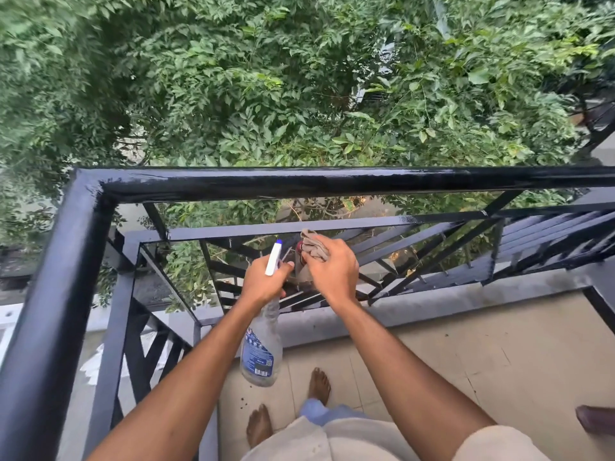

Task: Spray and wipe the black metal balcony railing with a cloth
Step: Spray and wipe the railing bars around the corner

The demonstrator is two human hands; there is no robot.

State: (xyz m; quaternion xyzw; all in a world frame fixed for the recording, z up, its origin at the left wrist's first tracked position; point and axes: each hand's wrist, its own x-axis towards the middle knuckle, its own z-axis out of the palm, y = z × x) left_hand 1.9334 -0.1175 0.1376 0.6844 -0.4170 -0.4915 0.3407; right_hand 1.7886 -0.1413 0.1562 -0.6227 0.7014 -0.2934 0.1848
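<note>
The left hand (263,282) covered the neck of the spray bottle (261,347), whose label print was too small to read. The right hand (332,269) hid much of the cloth (314,247). The railing (299,181) was cut off at the right and lower left edges.

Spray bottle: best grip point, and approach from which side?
Grip the spray bottle at its narrow neck, just under the white trigger head, coming from the near side as the left hand does. The clear body widens below and hangs down; the nozzle points away toward the railing.
</note>
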